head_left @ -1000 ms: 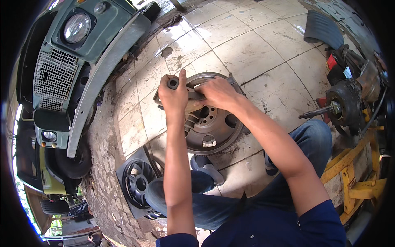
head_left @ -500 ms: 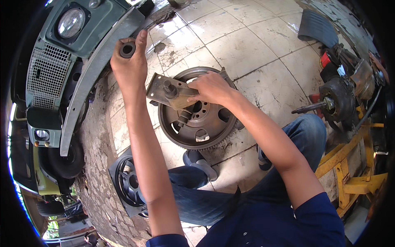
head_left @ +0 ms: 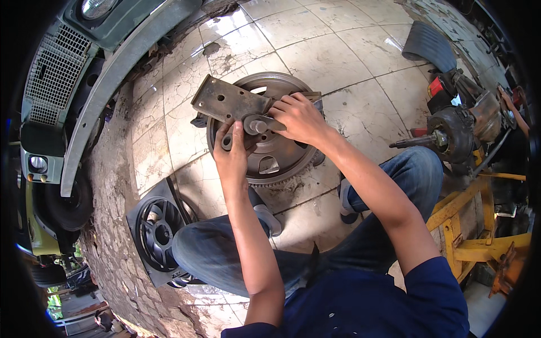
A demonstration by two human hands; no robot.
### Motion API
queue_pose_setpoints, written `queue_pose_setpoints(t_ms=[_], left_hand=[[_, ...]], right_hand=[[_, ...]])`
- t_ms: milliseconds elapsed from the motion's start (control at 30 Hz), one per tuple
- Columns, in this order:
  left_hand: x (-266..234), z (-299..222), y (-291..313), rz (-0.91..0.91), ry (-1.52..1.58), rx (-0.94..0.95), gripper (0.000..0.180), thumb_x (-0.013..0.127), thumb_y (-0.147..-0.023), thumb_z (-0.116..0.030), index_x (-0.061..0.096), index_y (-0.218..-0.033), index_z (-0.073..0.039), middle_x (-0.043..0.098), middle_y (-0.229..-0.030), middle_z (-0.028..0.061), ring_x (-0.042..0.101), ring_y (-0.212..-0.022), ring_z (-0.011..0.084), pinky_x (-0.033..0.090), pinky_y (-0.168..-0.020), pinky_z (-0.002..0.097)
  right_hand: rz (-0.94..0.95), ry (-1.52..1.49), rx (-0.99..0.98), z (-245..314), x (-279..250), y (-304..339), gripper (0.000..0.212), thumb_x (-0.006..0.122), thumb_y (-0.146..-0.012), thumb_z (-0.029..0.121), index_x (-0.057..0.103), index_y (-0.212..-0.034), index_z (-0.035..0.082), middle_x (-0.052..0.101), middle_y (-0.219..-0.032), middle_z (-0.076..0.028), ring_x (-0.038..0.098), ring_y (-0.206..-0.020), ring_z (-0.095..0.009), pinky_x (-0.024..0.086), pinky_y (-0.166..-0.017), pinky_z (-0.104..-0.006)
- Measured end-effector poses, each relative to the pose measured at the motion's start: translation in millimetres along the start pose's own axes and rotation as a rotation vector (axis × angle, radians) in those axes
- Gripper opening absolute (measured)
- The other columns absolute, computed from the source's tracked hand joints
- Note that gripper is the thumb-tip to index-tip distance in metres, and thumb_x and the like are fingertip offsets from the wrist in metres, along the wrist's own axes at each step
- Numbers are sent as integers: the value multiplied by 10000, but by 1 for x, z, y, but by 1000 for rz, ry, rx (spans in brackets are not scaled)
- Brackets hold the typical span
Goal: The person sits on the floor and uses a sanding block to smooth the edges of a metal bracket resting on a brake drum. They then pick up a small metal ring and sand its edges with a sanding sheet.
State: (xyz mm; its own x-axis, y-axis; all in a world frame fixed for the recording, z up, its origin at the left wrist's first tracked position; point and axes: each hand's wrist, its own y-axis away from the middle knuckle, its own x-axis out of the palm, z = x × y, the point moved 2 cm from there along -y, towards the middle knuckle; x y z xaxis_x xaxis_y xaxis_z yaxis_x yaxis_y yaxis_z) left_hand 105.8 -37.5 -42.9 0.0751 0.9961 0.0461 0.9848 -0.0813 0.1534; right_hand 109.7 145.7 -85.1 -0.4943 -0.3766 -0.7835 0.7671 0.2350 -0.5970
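On the tiled floor before me lies a large round flywheel (head_left: 291,156) with a toothed rim and cut-out holes. Above it a flat, worn metal bracket (head_left: 217,100) with several holes is tipped. A short round stud (head_left: 257,126) stands out from the bracket's lower side. My right hand (head_left: 302,119) is closed round the bracket's right end. At the stud's left, my left hand (head_left: 232,160) is closed on a dark metal bushing (head_left: 226,142), a thick tube with a hole through it. Its thumb reaches up against the round base of the stud. The fingertips underneath are hidden.
A vehicle's grey bumper (head_left: 115,76) curves along the left. A black fan in a frame (head_left: 158,231) lies by my left knee. At right are a machine with a protruding shaft (head_left: 414,142), a yellow metal frame (head_left: 479,250) and a dark curved sheet (head_left: 429,48). Another person's arm (head_left: 515,112) shows far right.
My left hand has come down and right with the bushing, from beside the bumper to the bracket. The bracket has been turned over in my right hand, so its stud now sits at the lower side.
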Motion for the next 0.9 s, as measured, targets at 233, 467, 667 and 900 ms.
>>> queue_pose_setpoints(t_ms=[233, 467, 667, 900], left_hand=[[-7, -4, 17, 184, 267, -90, 634, 530, -997, -397, 377, -1417, 53, 580, -1197, 279, 642, -1051, 329, 536, -924, 433], [-10, -1, 22, 192, 318, -94, 647, 562, -985, -385, 385, -1409, 72, 577, -1196, 258, 653, -1016, 301, 554, -897, 404], [-12, -1, 20, 217, 257, -99, 637, 565, -982, -394, 411, -1401, 61, 590, -1194, 254, 649, -1027, 302, 544, -914, 416], [-18, -11, 20, 208, -69, -124, 548, 663, -937, -322, 532, -1331, 35, 619, -1196, 203, 654, -1004, 235, 530, -890, 328]], right_hand=[[162, 25, -103, -3, -4, 8, 458, 805, -688, 278, 654, -1068, 73, 633, -1100, -37, 561, -1105, -219, 426, -984, -374], [407, -96, -226, -27, -18, 18, 713, 740, -786, 270, 436, -1404, 88, 494, -1387, -79, 453, -1307, -271, 379, -1102, -401], [565, -109, -238, -30, -31, 11, 746, 733, -801, 211, 382, -1450, 102, 436, -1465, -92, 395, -1369, -275, 366, -1135, -390], [602, -71, -230, -39, -42, 16, 597, 636, -853, 105, 451, -1418, 149, 480, -1447, -69, 470, -1319, -255, 408, -1110, -366]])
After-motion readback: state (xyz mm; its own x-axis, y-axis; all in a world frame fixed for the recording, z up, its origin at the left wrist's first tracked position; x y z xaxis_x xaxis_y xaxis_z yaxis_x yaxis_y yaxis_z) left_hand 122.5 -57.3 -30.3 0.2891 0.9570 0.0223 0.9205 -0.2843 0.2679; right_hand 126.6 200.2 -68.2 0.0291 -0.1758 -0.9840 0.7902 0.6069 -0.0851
